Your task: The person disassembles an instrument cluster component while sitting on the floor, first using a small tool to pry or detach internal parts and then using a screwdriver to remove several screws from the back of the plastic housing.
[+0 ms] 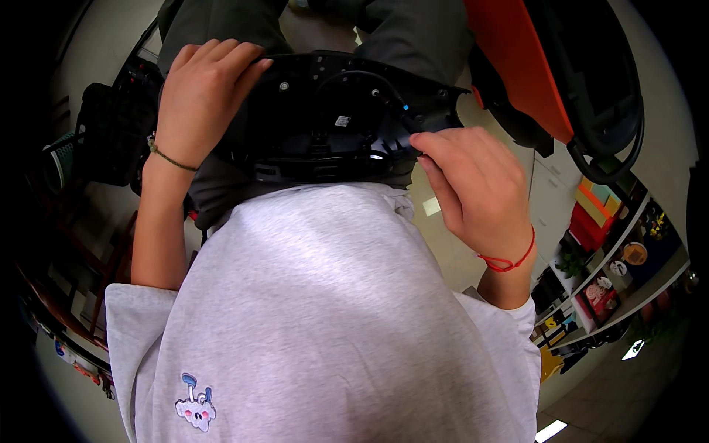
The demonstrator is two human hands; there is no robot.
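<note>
A black plastic device (325,114) with screws, a small sticker and a thin cable lies across my lap, above my grey shirt. My left hand (203,92), with a thin cord bracelet at the wrist, is curled over the device's left end and grips it. My right hand (473,184), with a red string bracelet at the wrist, pinches the device's right edge near a small blue connector (405,108) with thumb and fingertips. The underside of the device is hidden.
An orange and black chair (561,81) stands at the upper right. Shelves (613,258) with colourful boxes and small items run along the right. A black crate-like object (111,133) sits at the left, above dark wooden furniture.
</note>
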